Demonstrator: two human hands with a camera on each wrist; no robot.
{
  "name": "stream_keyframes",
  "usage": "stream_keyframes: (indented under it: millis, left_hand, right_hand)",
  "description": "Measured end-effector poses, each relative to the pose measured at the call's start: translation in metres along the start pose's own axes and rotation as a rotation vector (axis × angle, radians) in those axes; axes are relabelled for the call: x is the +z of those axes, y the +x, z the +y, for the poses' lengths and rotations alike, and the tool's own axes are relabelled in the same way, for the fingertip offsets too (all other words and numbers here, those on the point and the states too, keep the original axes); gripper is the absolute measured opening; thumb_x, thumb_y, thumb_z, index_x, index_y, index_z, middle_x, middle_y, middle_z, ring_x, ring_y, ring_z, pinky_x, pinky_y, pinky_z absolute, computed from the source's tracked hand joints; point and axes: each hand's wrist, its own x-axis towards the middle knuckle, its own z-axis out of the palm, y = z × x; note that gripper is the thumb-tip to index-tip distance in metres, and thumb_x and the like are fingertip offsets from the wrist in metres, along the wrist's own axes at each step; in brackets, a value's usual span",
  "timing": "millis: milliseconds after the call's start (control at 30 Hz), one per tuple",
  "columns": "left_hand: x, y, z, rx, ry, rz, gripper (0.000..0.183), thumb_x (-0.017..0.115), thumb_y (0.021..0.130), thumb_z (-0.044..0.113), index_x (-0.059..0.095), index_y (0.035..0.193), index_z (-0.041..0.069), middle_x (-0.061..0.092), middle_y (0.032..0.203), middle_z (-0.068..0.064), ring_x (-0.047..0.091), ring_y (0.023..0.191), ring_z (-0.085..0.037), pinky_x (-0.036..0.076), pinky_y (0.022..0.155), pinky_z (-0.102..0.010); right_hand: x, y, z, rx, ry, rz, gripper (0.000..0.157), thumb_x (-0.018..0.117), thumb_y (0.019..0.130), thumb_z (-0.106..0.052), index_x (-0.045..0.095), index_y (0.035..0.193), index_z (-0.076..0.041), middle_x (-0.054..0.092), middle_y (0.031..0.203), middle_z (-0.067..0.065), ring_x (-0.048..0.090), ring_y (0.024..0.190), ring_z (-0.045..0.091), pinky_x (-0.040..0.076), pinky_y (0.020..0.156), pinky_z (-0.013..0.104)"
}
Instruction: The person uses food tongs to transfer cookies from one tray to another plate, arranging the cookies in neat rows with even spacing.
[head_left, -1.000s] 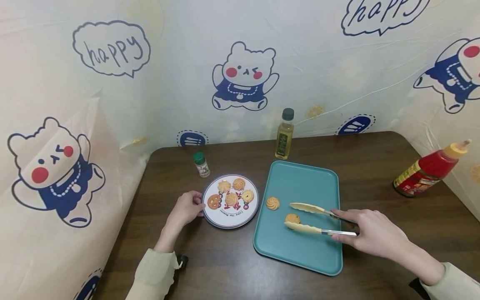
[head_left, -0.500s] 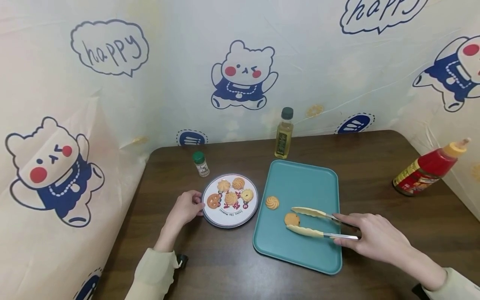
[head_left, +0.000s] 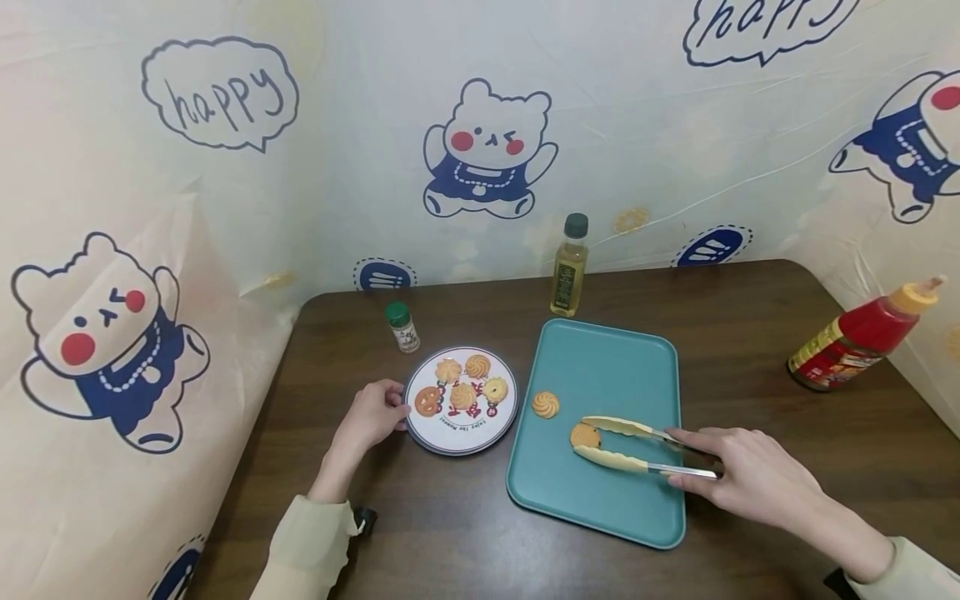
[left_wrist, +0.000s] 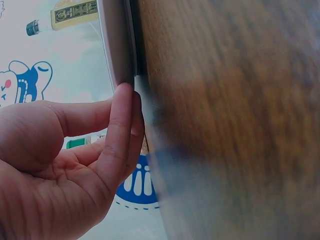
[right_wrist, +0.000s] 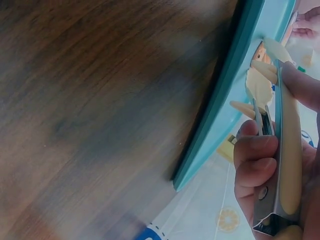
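Note:
My left hand (head_left: pixel 373 415) pinches the left rim of a round white plate (head_left: pixel 459 439) between thumb and fingers. Several cookies lie on that plate, among them a pretzel-shaped one (head_left: pixel 428 402). In my right hand (head_left: pixel 753 468) is a pair of tongs (head_left: pixel 678 469) with cream scalloped tips, its metal arms spread. The tips stand either side of a round cookie with dark specks (head_left: pixel 584 436) on the teal tray (head_left: pixel 607 358). A swirled cookie (head_left: pixel 545 405) lies to the left of the tips. The right wrist view shows fingers wrapped round the tongs' handle (right_wrist: pixel 290 150).
A green-capped shaker (head_left: pixel 403 328) stands behind the plate. Behind the tray is an oil bottle (head_left: pixel 568 275) with a dark cap. A red squeeze bottle (head_left: pixel 855 342) stands at the table's right side. Patterned cloth (head_left: pixel 360 183) hangs behind the table (head_left: pixel 450 533).
The tongs have shifted slightly right and toward me, and the lower tip that overlapped the speckled cookie now lies along its near side. The left hand and plate hold still.

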Motion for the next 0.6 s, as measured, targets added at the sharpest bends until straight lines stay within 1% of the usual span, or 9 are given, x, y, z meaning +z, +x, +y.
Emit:
stream_keyframes:
  millis: [267, 333, 433, 600]
  left_hand:
    - [0.0001, 0.0007, -0.0012, 0.013, -0.007, 0.002, 0.042, 0.068, 0.094, 0.004, 0.053, 0.131, -0.008, 0.057, 0.099, -0.017, 0.064, 0.074, -0.019, 0.060, 0.068, -0.029]
    - [0.0002, 0.0005, -0.0016, 0.021, -0.009, 0.002, 0.042, 0.068, 0.094, 0.003, 0.052, 0.131, -0.009, 0.057, 0.099, -0.017, 0.064, 0.074, -0.019, 0.060, 0.067, -0.030]
    - [0.0004, 0.0006, -0.0018, 0.032, -0.007, 0.002, 0.042, 0.067, 0.094, 0.001, 0.052, 0.130, -0.010, 0.057, 0.099, -0.018, 0.064, 0.073, -0.019, 0.060, 0.067, -0.030]
    - [0.0006, 0.0005, -0.0005, 0.024, 0.000, 0.000, 0.042, 0.067, 0.094, 0.002, 0.052, 0.131, -0.010, 0.057, 0.100, -0.018, 0.064, 0.073, -0.019, 0.059, 0.067, -0.029]
  right_hand:
    - [-0.0008, 0.0004, -0.0008, -0.019, 0.007, 0.012, 0.060, 0.076, 0.080, -0.058, 0.073, 0.122, -0.015, 0.074, 0.107, 0.003, 0.047, 0.063, -0.001, 0.033, 0.047, 0.019]
    - [-0.0013, 0.0008, -0.0012, -0.020, 0.006, 0.012, 0.059, 0.075, 0.081, -0.059, 0.073, 0.122, -0.016, 0.074, 0.107, 0.003, 0.045, 0.062, -0.002, 0.032, 0.047, 0.019]
    - [-0.0025, 0.0018, -0.0020, -0.016, 0.006, 0.005, 0.059, 0.074, 0.081, -0.060, 0.073, 0.122, -0.017, 0.074, 0.107, 0.002, 0.039, 0.055, -0.004, 0.029, 0.044, 0.019]
    - [-0.0058, 0.0045, -0.0031, -0.021, -0.004, 0.013, 0.058, 0.076, 0.080, -0.058, 0.073, 0.122, -0.018, 0.074, 0.105, 0.001, 0.036, 0.053, -0.004, 0.027, 0.043, 0.019]
